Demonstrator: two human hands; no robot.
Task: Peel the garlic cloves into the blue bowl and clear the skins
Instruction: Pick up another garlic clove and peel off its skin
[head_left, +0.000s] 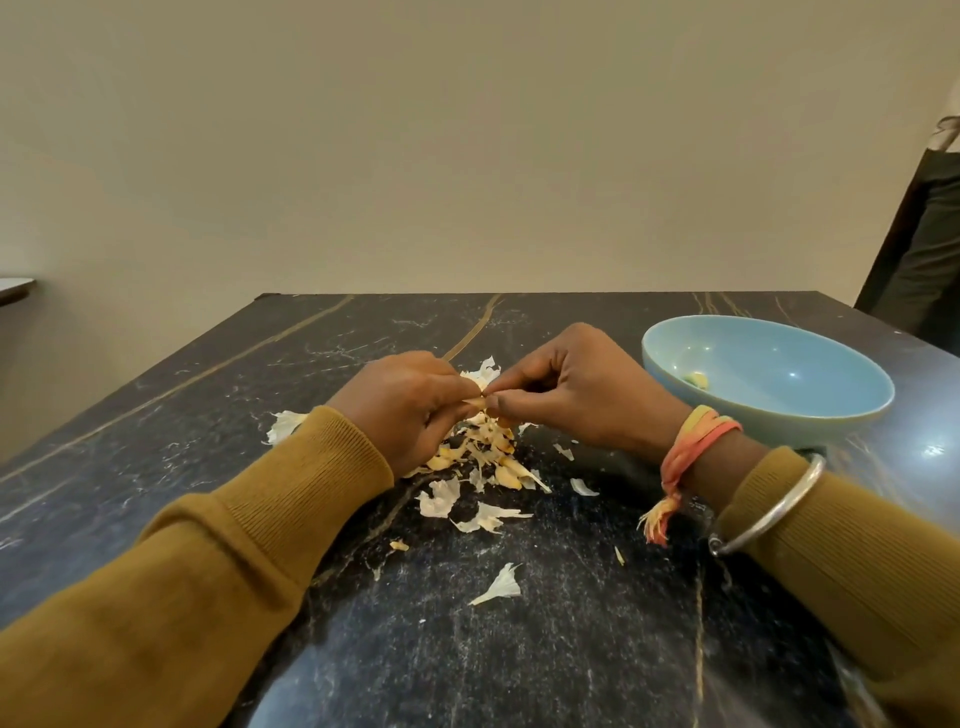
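Above the desk centre, the left hand pinches the garlic clove in its grip; the right hand pinches the same clove from the opposite side. Loose skins lie directly beneath. The blue bowl stands rightmost, near the right wrist.

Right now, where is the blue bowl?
In the head view, the blue bowl sits on the table, far right, just beyond the right hand and right of the garlic skin pile.

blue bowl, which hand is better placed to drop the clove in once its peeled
Right, likely. Both hands pinch the clove, but the right hand is beside the blue bowl; the left hand would reach across.
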